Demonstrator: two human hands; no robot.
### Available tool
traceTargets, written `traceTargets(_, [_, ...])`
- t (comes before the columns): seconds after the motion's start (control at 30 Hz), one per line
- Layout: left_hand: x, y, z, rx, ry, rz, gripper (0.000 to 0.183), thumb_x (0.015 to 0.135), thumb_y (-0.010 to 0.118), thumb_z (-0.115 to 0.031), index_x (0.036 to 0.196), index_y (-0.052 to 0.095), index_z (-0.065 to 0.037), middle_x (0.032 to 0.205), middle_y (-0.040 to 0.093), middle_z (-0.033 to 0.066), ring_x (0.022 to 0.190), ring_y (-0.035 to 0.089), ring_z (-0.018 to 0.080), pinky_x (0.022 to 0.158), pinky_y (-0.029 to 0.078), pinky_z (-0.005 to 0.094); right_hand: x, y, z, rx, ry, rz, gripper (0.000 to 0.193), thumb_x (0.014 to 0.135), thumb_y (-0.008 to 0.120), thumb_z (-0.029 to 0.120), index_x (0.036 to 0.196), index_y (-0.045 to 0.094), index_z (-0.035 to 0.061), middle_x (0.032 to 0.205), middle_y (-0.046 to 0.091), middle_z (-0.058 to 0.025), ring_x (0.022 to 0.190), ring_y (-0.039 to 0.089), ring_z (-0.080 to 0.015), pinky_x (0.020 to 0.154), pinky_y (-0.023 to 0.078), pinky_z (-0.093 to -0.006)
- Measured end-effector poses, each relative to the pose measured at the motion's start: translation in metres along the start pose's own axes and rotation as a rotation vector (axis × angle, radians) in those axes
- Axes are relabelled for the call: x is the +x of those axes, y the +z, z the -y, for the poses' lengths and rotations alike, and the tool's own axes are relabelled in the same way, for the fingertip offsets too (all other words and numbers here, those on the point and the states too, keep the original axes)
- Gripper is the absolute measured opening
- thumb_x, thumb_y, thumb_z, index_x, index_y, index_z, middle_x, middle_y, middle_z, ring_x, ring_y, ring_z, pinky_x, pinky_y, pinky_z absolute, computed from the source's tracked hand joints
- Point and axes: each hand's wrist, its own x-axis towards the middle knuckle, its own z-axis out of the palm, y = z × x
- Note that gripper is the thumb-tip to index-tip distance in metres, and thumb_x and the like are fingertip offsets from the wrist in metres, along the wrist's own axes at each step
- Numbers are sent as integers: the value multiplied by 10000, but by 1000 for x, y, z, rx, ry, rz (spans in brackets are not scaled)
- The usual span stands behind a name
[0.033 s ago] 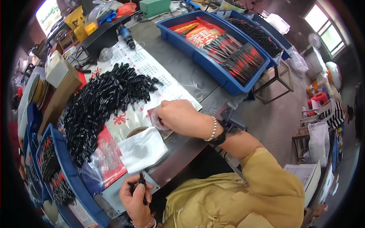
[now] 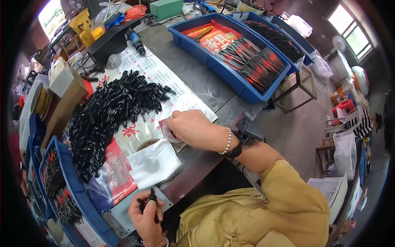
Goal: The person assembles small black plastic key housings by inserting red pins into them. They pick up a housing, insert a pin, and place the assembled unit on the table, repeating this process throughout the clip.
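Note:
My left hand [image 2: 145, 218] is closed around a small black plastic part [image 2: 152, 197], held upright between thumb and fingers near the table's front edge. Another dark piece shows among its fingers. My right hand [image 2: 190, 128] dips, fingers bent together, into a small clear plastic container [image 2: 168, 131]; its fingertips and anything in them are hidden. A folded white cloth or paper [image 2: 154, 163] lies between the hands, on top of a round object [image 2: 147, 144]. Beyond it spreads a large heap of black plastic parts [image 2: 117, 105] on printed sheets [image 2: 187, 103].
A blue tray [image 2: 214, 51] of black-and-red pieces stands at the far right, another blue tray [image 2: 72, 158] at the left. An electric screwdriver [image 2: 137, 42] lies at the back. A grey metal plate [image 2: 125, 208] lies by my left hand. A cardboard box [image 2: 68, 103] borders the heap.

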Motion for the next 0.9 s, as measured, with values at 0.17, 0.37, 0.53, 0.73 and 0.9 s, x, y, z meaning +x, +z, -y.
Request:
traceTargets(0.17, [-3,-10,-3,69,85,-23,208,895,572,-89,1072,575,21,763,614,119,430,405,61,394,293,180,6,1,3,-72,-66,63,71,749,606,61,805,600,18,807,619,-169,725,633,-347,622,509,-424])
traceTargets(0.37, [-2,-12,-13,175,125,-38,208,899,562,-75,1080,580,26,781,615,113,448,407,52,413,302,176,4,-6,4,81,6,9,127,776,576,78,864,634,8,793,658,-184,736,652,-365,653,514,-458])
traceTargets(0.53, [2,-13,-20,254,107,-29,212,900,559,-76,1079,588,34,785,608,97,461,412,50,431,312,173,-3,-8,1,168,9,-88,124,789,562,85,882,603,14,740,629,-202,736,630,-384,657,497,-473])
traceTargets(0.73, [10,-8,-28,275,93,-51,201,890,575,-58,1062,599,43,787,642,98,516,452,42,472,338,178,-5,0,-8,303,57,-143,78,807,567,78,855,600,25,814,634,-142,757,624,-332,700,501,-394])
traceTargets(0.9, [14,-8,-28,406,95,-77,194,896,559,-59,1057,616,33,792,633,70,511,430,30,472,322,174,-6,0,-17,316,-70,-117,109,799,586,45,889,646,33,798,632,-117,766,637,-273,730,510,-350])
